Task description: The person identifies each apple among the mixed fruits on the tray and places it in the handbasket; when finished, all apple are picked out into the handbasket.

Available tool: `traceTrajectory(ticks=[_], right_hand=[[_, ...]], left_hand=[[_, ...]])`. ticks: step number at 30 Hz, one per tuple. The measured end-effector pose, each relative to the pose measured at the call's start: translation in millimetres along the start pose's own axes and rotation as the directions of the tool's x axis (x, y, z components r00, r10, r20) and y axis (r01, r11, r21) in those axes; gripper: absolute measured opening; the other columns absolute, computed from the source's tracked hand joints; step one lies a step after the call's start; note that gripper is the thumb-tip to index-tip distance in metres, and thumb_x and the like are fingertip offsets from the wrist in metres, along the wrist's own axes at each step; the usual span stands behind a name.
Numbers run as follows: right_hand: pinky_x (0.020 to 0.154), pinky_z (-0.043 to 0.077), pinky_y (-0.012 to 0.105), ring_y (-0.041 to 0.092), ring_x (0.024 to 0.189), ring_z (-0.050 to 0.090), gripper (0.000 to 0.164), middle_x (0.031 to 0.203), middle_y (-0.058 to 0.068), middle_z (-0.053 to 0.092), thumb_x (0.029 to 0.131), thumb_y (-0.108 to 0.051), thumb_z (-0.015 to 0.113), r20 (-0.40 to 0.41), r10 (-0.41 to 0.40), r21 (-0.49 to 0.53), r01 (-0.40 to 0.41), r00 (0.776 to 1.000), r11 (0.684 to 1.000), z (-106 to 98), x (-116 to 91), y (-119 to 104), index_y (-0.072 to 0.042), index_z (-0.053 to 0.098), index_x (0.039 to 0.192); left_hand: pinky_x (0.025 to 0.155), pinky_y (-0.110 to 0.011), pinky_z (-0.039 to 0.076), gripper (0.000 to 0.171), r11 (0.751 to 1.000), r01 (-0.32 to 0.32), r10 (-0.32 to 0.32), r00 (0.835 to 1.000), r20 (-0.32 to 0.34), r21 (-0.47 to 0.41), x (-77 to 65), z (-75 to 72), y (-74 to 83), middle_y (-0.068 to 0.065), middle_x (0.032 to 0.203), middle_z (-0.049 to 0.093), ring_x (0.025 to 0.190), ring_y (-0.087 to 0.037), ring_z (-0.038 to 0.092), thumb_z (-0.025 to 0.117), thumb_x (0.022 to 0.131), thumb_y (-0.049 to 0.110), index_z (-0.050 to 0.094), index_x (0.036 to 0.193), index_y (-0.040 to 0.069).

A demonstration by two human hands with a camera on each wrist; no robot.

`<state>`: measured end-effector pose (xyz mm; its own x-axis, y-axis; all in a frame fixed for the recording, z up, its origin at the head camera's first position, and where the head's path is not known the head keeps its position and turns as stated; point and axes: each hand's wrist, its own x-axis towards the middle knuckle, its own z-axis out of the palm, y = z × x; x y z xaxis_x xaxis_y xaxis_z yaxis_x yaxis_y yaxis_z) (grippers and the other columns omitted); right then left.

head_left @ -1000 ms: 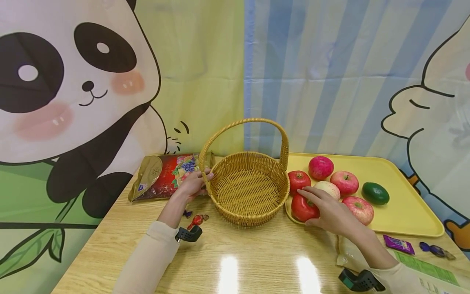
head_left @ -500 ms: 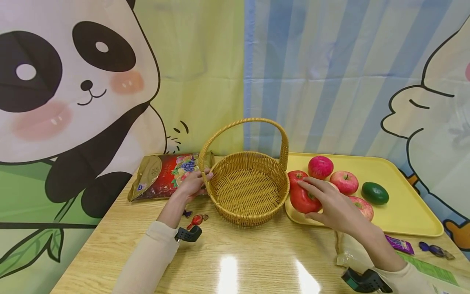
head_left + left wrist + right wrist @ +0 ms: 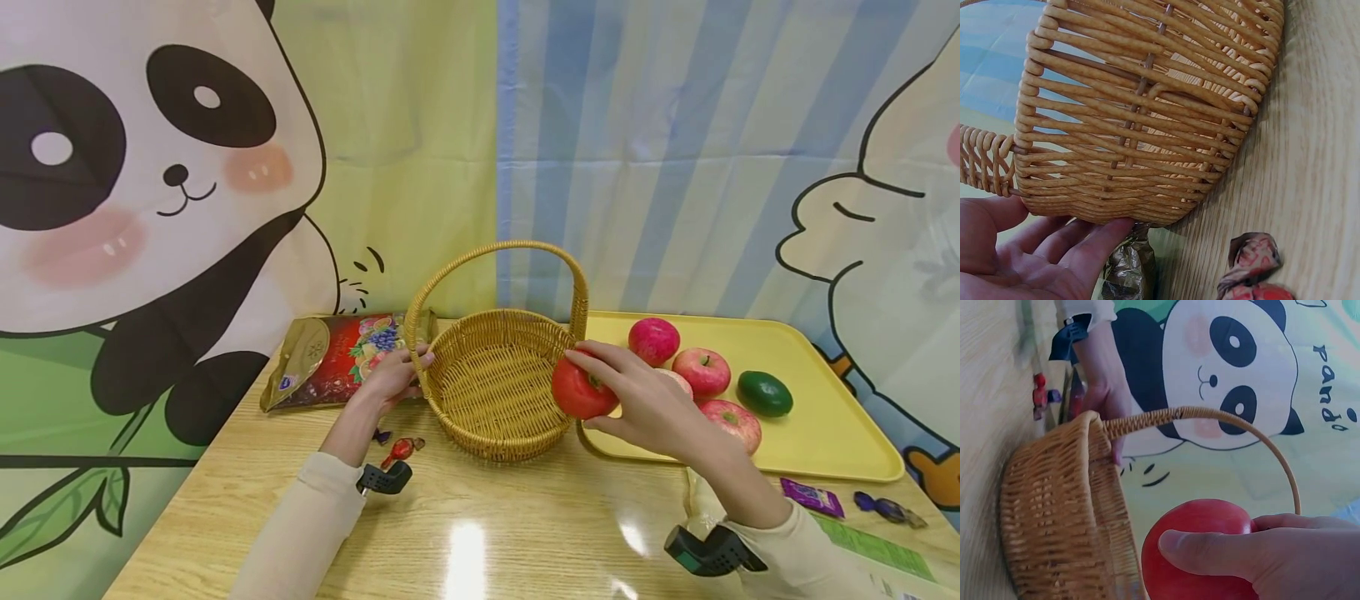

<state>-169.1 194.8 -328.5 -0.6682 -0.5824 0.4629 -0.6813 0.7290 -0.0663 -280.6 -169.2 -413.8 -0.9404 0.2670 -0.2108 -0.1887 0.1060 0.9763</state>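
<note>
My right hand (image 3: 637, 400) grips a red tomato (image 3: 581, 387) between thumb and fingers, over the right rim of a wicker basket (image 3: 502, 433). In the right wrist view the thumb lies across the tomato (image 3: 1200, 575), beside the basket wall (image 3: 1047, 512). At the basket's left side, my left hand (image 3: 392, 379) touches the wall near the handle base. The left wrist view shows that hand's fingers (image 3: 1094, 250) extended against the woven side. The basket's visible inside is bare. Right of it, a yellow tray (image 3: 832, 417) carries apples (image 3: 701, 372), a deep pink fruit (image 3: 654, 342) and a green avocado-like fruit (image 3: 765, 393).
A red and gold candy bag (image 3: 330, 358) lies behind my left hand. Wrapped candies (image 3: 402, 450) sit near the left wrist, and a purple packet (image 3: 812, 497) lies in front of the tray. A printed curtain (image 3: 555, 150) hangs behind the table.
My right hand has lifted the tomato off the tray and carried it left to the basket's right rim. The left hand and the basket have stayed in place.
</note>
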Motion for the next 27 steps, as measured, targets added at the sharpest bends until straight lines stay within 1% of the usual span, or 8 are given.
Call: traceTrajectory(ticks=[3, 6, 7, 12, 17, 20, 27], right_hand=[[0.078, 0.058, 0.043, 0.032, 0.122, 0.055, 0.083, 0.140, 0.011, 0.051, 0.067, -0.028, 0.090, 0.010, -0.030, 0.034, 0.029, 1.000, 0.999, 3, 13, -8, -0.016, 0.052, 0.140], [0.080, 0.057, 0.045, 0.032, 0.122, 0.055, 0.082, 0.140, 0.011, 0.051, 0.067, -0.026, 0.089, 0.020, -0.049, 0.057, 0.048, 0.999, 0.997, 8, 26, -14, -0.016, 0.052, 0.140], [0.081, 0.057, 0.045, 0.031, 0.123, 0.055, 0.082, 0.140, 0.011, 0.051, 0.068, -0.025, 0.089, 0.025, -0.050, 0.070, 0.048, 0.998, 0.996, 9, 30, -16, -0.016, 0.052, 0.140], [0.082, 0.057, 0.046, 0.030, 0.125, 0.053, 0.081, 0.141, 0.010, 0.050, 0.069, -0.024, 0.089, 0.064, -0.038, 0.107, 0.031, 0.997, 0.994, 22, 46, -22, -0.017, 0.051, 0.141], [0.083, 0.057, 0.047, 0.030, 0.128, 0.050, 0.081, 0.142, 0.010, 0.049, 0.070, -0.026, 0.088, 0.107, -0.026, 0.121, 0.013, 0.994, 0.993, 37, 57, -27, -0.018, 0.051, 0.141], [0.085, 0.056, 0.047, 0.031, 0.129, 0.050, 0.081, 0.142, 0.010, 0.050, 0.070, -0.027, 0.088, 0.114, -0.027, 0.119, 0.013, 0.993, 0.993, 44, 61, -29, -0.019, 0.051, 0.141], [0.088, 0.055, 0.047, 0.028, 0.130, 0.049, 0.081, 0.144, 0.008, 0.049, 0.071, -0.030, 0.087, 0.137, -0.020, 0.107, 0.006, 0.990, 0.994, 62, 68, -30, -0.021, 0.049, 0.142]], left_hand=[[0.098, -0.048, 0.050, 0.048, 1.000, 0.002, -0.002, 1.000, -0.004, 0.004, -0.5, 0.0, -0.1, -0.025, 0.142, 0.047, 0.129, -0.039, 0.049, 0.045, 0.105, 0.024, 0.038, 0.150, 0.009], [0.097, -0.047, 0.051, 0.047, 1.000, 0.004, -0.004, 1.000, -0.003, 0.005, -0.5, -0.1, -0.1, -0.025, 0.142, 0.047, 0.129, -0.039, 0.050, 0.044, 0.105, 0.024, 0.038, 0.149, 0.009], [0.097, -0.047, 0.051, 0.047, 1.000, 0.005, -0.005, 1.000, -0.003, 0.006, -0.4, -0.1, -0.1, -0.025, 0.141, 0.048, 0.129, -0.039, 0.050, 0.044, 0.105, 0.024, 0.038, 0.149, 0.009], [0.100, -0.049, 0.049, 0.047, 1.000, 0.012, -0.012, 1.000, -0.013, 0.004, 0.6, -0.2, 0.2, -0.024, 0.142, 0.048, 0.129, -0.038, 0.051, 0.045, 0.104, 0.025, 0.039, 0.149, 0.009], [0.103, -0.051, 0.046, 0.050, 1.000, 0.007, -0.007, 1.000, 0.001, 0.007, 1.1, -1.3, -0.8, -0.024, 0.144, 0.045, 0.130, -0.038, 0.049, 0.044, 0.105, 0.026, 0.036, 0.150, 0.008], [0.102, -0.051, 0.046, 0.050, 1.000, -0.002, 0.002, 1.000, 0.011, 0.011, 1.6, -2.3, -1.9, -0.025, 0.144, 0.045, 0.130, -0.039, 0.049, 0.044, 0.105, 0.026, 0.035, 0.150, 0.008], [0.102, -0.051, 0.047, 0.048, 1.000, 0.000, 0.000, 1.000, 0.000, 0.001, 0.8, -1.9, -1.8, -0.024, 0.143, 0.046, 0.129, -0.038, 0.049, 0.044, 0.105, 0.025, 0.037, 0.150, 0.008]])
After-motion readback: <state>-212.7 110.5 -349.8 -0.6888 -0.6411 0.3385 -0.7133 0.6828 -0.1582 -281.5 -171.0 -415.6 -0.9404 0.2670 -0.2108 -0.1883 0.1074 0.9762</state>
